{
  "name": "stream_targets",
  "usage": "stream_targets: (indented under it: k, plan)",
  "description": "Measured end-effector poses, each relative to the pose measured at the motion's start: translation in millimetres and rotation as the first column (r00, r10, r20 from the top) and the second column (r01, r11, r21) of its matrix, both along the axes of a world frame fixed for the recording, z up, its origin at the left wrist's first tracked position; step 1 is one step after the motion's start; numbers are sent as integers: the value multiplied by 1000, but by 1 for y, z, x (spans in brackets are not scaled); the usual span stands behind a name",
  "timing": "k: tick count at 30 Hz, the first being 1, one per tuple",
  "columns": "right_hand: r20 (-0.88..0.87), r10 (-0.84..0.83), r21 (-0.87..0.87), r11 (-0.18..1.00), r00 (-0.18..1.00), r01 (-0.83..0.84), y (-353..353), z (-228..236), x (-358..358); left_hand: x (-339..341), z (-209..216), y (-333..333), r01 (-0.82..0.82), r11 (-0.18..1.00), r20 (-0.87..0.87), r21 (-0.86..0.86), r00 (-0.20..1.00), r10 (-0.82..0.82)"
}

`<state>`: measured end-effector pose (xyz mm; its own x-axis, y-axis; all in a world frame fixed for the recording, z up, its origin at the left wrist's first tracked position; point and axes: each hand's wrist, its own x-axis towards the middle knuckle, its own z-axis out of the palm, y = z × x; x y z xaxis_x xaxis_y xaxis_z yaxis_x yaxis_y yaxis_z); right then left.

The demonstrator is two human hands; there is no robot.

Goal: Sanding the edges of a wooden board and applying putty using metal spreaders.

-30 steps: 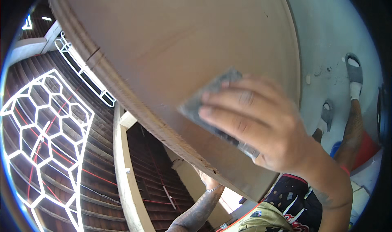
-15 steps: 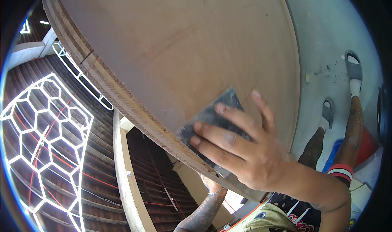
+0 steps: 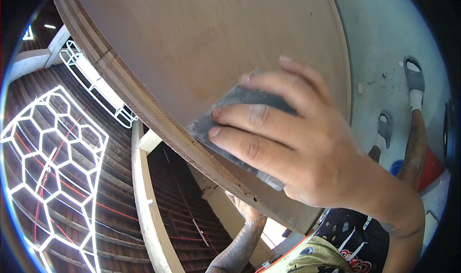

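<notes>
A large light-brown wooden panel (image 3: 192,37) with a curved, layered edge rises tilted in front of me. My right hand (image 3: 307,133) presses a dark grey sheet of sandpaper (image 3: 221,102) against its face, close to the layered edge. Two fingers lie over the sheet, while the others spread toward its far side, a little blurred. At the panel's lower edge is my left hand (image 3: 247,212), wearing a bracelet at the wrist. It holds the panel there, its fingers partly hidden behind the wood.
On the right, a person's legs in grey slippers (image 3: 414,76) stand on the pale floor (image 3: 374,28). Red (image 3: 430,167) and blue (image 3: 396,167) objects lie behind them. At left, bright hexagon lights (image 3: 57,148) hang under a dark ribbed roof (image 3: 120,201), beside a pale beam (image 3: 144,196).
My right hand and the sandpaper have slid up and to the left across the panel's face. The left hand stays at the lower edge. The view has shifted slightly.
</notes>
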<state>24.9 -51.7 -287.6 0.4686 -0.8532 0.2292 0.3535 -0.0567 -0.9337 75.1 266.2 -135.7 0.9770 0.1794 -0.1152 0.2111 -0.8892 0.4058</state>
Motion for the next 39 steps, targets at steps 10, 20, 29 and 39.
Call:
stream_targets:
  k: [10,20,29,39]
  plan:
    - [-145,322,-24,944,936,-329,122,7,-55,-10,-24,-16,-93,966,85,-241,990,117]
    - [-529,562,8,753,636,-658,67,-27,-193,-20,-43,-25,-233,702,145,-673,890,433]
    - [-601,376,-461,558,705,-690,20,197,-130,-66,9,12,-405,-507,-545,-761,822,163]
    - [-765,545,-499,-166,342,-851,65,280,-24,-67,83,3,-537,-685,-478,-493,825,-302]
